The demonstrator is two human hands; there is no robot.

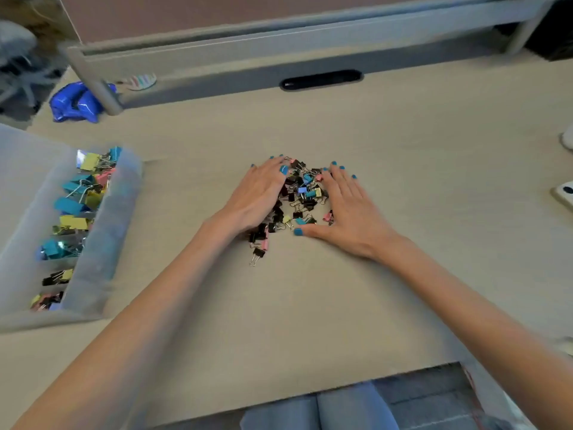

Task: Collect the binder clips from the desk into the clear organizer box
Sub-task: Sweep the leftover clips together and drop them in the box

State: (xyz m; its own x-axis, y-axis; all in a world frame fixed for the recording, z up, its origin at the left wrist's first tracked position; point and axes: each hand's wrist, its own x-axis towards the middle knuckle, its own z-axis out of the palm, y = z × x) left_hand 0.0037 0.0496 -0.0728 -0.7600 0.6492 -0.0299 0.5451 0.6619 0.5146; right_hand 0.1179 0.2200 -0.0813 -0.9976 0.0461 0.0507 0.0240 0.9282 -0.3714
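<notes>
- Pile of binder clips (299,197): small, mostly black, with a few blue, pink and yellow ones mixed in. It lies at the middle of the tabletop (310,311), between the two hands.
- Left hand (259,198): laid against the left side of the pile, fingers straight and close together, thumb resting over the pile's top edge. Grip open, nothing held. Nails painted blue.
- Right hand (352,212): palm down on the tabletop at the right side of the pile, fingers spread. The thumb stretches left along the pile's near edge. Grip open, nothing held.
- Stray black clip (257,254): lies at the near left end of the pile, just below the left wrist, wire handles pointing toward the person.
- Clear box (102,231): frosted plastic, on the left part of the tabletop, well apart from the pile.
- Clips in the box (77,193): larger ones in yellow, teal, pink and black, lined up along the inner side of the box's right wall.
- Blue crumpled wrapper (77,102): far left of the tabletop, beside a grey metal post (99,88).
- Striped round item (141,80): just right of the post, blurred.
- Black oval slot (321,79): at the back middle of the tabletop.
- White item (562,193): at the right edge, partly out of frame.
- Jeans-clad legs (341,408): below the near edge of the tabletop.
</notes>
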